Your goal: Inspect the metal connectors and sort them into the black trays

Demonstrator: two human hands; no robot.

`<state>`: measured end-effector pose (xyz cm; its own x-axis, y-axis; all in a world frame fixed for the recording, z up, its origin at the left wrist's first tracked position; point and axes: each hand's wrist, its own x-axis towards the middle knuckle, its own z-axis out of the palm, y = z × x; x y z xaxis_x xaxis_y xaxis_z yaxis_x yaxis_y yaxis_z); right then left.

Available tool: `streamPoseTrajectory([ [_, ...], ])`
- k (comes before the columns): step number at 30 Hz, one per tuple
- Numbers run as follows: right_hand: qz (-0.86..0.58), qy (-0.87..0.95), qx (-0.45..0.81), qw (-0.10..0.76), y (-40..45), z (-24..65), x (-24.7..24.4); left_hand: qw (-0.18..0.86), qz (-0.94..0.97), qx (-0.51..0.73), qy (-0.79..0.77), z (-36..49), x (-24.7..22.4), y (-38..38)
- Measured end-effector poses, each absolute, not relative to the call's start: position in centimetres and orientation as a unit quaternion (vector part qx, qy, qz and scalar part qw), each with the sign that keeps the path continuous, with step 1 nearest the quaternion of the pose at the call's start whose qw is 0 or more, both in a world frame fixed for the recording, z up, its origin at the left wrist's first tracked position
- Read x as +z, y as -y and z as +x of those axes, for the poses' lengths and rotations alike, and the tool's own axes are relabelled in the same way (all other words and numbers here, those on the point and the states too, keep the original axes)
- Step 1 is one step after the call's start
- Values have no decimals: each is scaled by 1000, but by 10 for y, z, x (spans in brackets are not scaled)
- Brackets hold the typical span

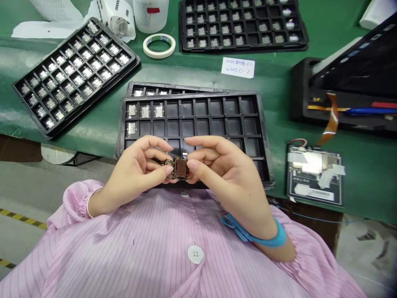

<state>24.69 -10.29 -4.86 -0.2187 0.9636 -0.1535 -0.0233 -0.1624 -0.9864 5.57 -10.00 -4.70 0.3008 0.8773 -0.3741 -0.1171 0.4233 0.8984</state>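
Both hands hold a small dark circuit board (180,168) over the front edge of a black compartment tray (202,127). My left hand (139,165) pinches the board's left part between thumb and fingers. On its right side, my right hand (228,171) grips it the same way, with the index finger stretched out above. Small metallic parts (145,111) sit in several compartments at the tray's upper left. The other visible compartments hold nothing. Another tray (173,87) lies partly hidden beneath this one. My fingers cover part of the board and some front compartments.
Filled trays stand at the upper left (77,72) and top (243,25). Between them are a tape roll (149,51) and a white container (151,15). A handwritten label (238,67) lies right of centre. At right are a black fixture (299,91) and a wired device (315,174).
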Motion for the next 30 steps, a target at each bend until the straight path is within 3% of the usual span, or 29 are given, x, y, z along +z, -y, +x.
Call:
streamPoseTrajectory([
  [30, -513, 562, 558, 332, 102, 247, -55, 707, 408, 352, -458, 55, -46, 100],
])
